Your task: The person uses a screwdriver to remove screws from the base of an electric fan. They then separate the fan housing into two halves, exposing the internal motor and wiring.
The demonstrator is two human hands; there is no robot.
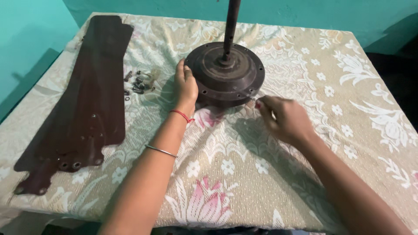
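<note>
Stacked dark brown metal fan blades lie along left table edge, small dark screws beside | left hand rests flat against round dark brown fan motor housing, table centre-back; looks heavy, stiff; hold by rim | right hand pinches small blurred item at rim | free flowered cloth right.

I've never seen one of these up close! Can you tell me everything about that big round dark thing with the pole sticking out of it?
The round motor housing is a dark brown, dusty metal drum, like the middle of a ceiling fan. It sits flat on the flowery tablecloth, with a dark rod rising from its centre out of view. Small screw holes ring its top edge. No blades are attached. The left hand rests against its left side, and the right hand holds a thin tool at its front right edge.
</note>
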